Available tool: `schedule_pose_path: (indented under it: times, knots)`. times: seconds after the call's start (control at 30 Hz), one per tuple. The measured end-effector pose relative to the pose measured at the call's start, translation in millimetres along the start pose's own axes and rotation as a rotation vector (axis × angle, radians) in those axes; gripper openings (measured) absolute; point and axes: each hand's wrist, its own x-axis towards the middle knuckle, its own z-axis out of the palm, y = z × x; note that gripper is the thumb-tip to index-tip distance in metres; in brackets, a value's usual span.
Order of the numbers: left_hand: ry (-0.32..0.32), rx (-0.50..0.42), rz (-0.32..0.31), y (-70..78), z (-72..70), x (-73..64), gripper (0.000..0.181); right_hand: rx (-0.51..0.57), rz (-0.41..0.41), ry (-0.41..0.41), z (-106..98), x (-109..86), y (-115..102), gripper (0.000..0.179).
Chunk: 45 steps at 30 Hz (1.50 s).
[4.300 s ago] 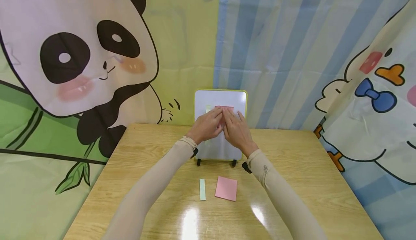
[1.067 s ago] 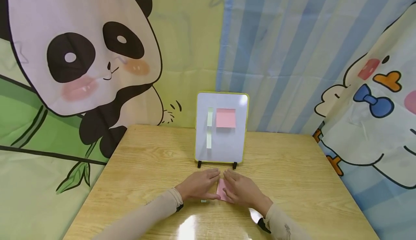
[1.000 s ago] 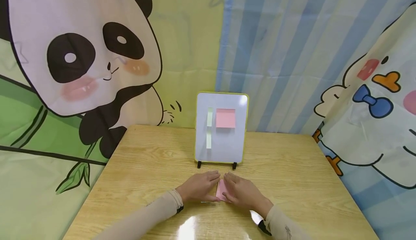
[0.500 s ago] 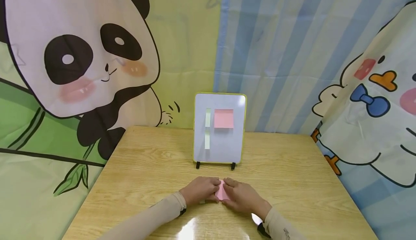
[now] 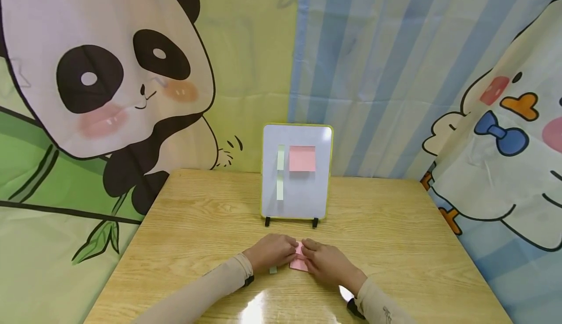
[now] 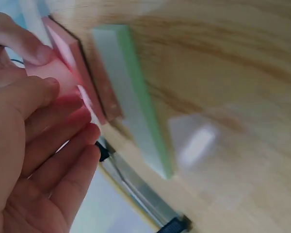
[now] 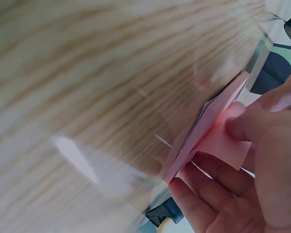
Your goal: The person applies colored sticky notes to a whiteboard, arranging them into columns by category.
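A pink sticky-note pad lies on the table between both hands. Its top sheet is lifted and bent up from the pad, seemingly still joined along one edge. My left hand pinches this sheet between thumb and fingers at its left side. On the right side, my right hand pinches the same sheet, thumb on top and fingers behind. Beside the pad, partly under the left hand in the head view, sits a narrow light-green sticky-note pad, apart from the fingers.
Behind the hands a small whiteboard stands on black feet. It bears a pink sticky note and two green strips, the upper strip above the lower strip. A patterned curtain hangs behind the wooden table.
Both hands came down from the whiteboard, leaving a pink note there. They moved to the pink pad, and their fingers closed on its top sheet, which is now raised.
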Motion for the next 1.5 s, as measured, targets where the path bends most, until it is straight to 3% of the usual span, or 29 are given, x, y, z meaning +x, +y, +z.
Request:
schedule_pose_path:
  times: [0.13, 0.27, 0.4, 0.5, 0.63, 0.73, 0.93, 1.23, 1.5]
  knots:
    - [0.122, 0.058, 0.074, 4.7, -4.6, 5.2, 0.014, 0.053, 0.015, 0.005, -1, 2.0, 2, 0.023]
    - [0.225, 0.076, 0.248, 15.7, -11.9, 10.6, 0.013, 0.138, 0.045, -0.036, -5, 4.8, 8, 0.019]
    - [0.141, 0.098, 0.383, 26.2, -12.8, 11.2, 0.008, 0.207, 0.042, -0.078, -10, 8.6, 13, 0.019]
    - [0.061, 0.141, 0.419, 32.7, -11.1, 10.3, 0.015, 0.220, 0.013, -0.079, -11, 11.7, 14, 0.018]
    - [0.016, 0.173, 0.480, 39.7, -10.5, 9.8, 0.021, 0.220, -0.014, -0.057, -12, 14.4, 15, 0.019]
    - [-0.047, 0.179, 0.468, 41.1, -10.0, 9.0, 0.027, 0.213, -0.006, -0.063, -13, 15.9, 15, 0.019]
    - [-0.207, 0.223, 0.319, 34.4, -6.2, 5.2, 0.059, 0.200, 0.021, -0.136, -18, 19.4, 16, 0.013]
    - [-0.238, 0.158, 0.275, 33.3, -4.7, 4.1, 0.063, 0.240, 0.068, -0.172, -23, 25.0, 16, 0.017]
    - [-0.206, 0.124, 0.270, 37.1, -0.5, 2.3, 0.061, 0.220, 0.051, -0.148, -23, 25.9, 16, 0.013]
